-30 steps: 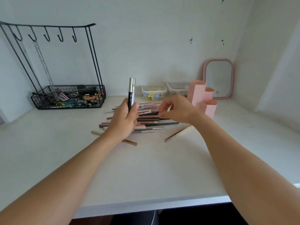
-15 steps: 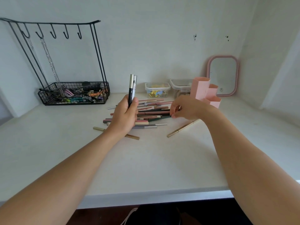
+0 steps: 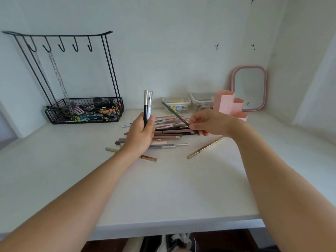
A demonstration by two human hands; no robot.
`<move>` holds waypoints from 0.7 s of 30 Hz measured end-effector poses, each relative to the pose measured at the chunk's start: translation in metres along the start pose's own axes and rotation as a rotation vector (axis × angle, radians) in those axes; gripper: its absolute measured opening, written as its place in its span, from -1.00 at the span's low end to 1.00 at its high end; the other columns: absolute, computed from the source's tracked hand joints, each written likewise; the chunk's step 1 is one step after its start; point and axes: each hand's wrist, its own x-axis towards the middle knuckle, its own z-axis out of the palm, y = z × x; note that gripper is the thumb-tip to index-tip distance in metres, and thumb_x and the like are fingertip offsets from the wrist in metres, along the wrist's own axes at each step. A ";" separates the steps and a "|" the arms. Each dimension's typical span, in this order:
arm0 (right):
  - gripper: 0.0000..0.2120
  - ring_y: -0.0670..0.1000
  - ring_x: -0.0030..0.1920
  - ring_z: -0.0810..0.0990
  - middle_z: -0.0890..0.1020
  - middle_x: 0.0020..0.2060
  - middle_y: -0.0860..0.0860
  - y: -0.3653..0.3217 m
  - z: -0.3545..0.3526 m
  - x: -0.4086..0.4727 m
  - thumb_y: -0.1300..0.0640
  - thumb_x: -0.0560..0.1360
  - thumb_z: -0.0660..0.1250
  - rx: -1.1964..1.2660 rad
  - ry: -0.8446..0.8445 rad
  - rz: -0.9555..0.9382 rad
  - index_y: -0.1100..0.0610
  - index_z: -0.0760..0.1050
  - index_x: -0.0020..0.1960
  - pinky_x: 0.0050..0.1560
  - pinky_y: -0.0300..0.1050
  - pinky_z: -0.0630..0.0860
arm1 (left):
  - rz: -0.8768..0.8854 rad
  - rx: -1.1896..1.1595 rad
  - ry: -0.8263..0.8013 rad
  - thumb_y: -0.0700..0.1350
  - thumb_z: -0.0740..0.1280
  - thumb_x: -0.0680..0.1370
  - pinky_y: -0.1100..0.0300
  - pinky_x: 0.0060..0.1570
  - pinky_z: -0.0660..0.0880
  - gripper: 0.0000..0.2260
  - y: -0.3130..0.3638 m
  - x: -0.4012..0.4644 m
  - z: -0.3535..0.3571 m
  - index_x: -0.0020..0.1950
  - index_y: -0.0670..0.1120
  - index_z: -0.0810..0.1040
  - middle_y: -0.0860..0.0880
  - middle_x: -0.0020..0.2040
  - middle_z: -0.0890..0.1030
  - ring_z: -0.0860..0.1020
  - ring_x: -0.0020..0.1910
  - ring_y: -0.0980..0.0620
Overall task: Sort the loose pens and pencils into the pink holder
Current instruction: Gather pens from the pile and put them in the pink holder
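A pile of loose pens and pencils (image 3: 167, 132) lies on the white desk (image 3: 163, 188), between my hands. My left hand (image 3: 141, 135) grips two pens (image 3: 147, 106) upright above the pile's left side. My right hand (image 3: 209, 122) pinches a dark green pencil (image 3: 174, 113) that slants up and to the left, lifted off the pile. The pink holder (image 3: 229, 104), with three stepped compartments, stands just behind my right hand. A gold pen (image 3: 204, 148) lies alone to the right, and another gold pen (image 3: 148, 158) lies partly under my left wrist.
A black wire rack with hooks and a basket of clips (image 3: 85, 110) stands at the back left. Two clear plastic boxes (image 3: 176, 104) sit against the wall behind the pile. A pink-framed mirror (image 3: 250, 88) leans at the back right. The desk's front edge runs below my forearms.
My right hand has picked the dark green pencil out of the pile and raised it at a slant. My left hand still holds the two pens upright.
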 end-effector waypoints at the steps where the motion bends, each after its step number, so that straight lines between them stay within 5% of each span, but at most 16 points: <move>1: -0.92 -0.06 -0.39 0.48 0.64 -0.32 0.04 -0.006 0.008 0.000 0.26 0.58 0.31 0.120 0.021 -0.022 0.26 0.55 -0.04 -0.32 -0.21 0.44 | 0.009 0.020 -0.003 -0.03 0.17 0.70 0.20 -0.49 0.20 -0.77 -0.001 0.000 -0.001 -0.13 -0.05 0.30 0.15 -0.45 0.30 0.24 -0.51 0.14; 8: -0.90 0.00 -0.33 0.58 0.56 -0.22 0.19 -0.039 0.060 0.013 0.29 0.59 0.30 0.665 0.009 -0.211 0.32 0.51 0.06 -0.31 -0.22 0.55 | 0.018 0.008 -0.042 0.26 0.36 0.53 0.21 -0.46 0.25 -0.65 0.011 -0.005 0.001 -0.09 -0.03 0.50 0.17 -0.46 0.39 0.33 -0.55 0.19; 13: -0.94 -0.01 -0.36 0.59 0.61 -0.33 0.13 -0.038 0.071 0.015 0.35 0.56 0.33 0.689 0.064 -0.211 0.26 0.57 -0.06 -0.33 -0.24 0.55 | 0.003 -0.012 -0.054 -0.03 0.37 0.62 0.34 -0.52 0.27 -0.79 0.018 -0.009 0.006 -0.09 -0.11 0.43 0.15 -0.53 0.44 0.36 -0.59 0.21; 21: -0.86 -0.07 -0.39 0.52 0.63 -0.31 0.08 -0.034 0.063 0.018 0.26 0.44 0.51 0.525 0.128 -0.142 0.29 0.64 -0.03 -0.39 -0.26 0.43 | -0.055 -0.031 0.029 -0.05 0.16 0.71 0.20 -0.53 0.23 -0.74 0.005 0.003 0.004 -0.14 -0.11 0.33 0.08 -0.48 0.31 0.27 -0.53 0.07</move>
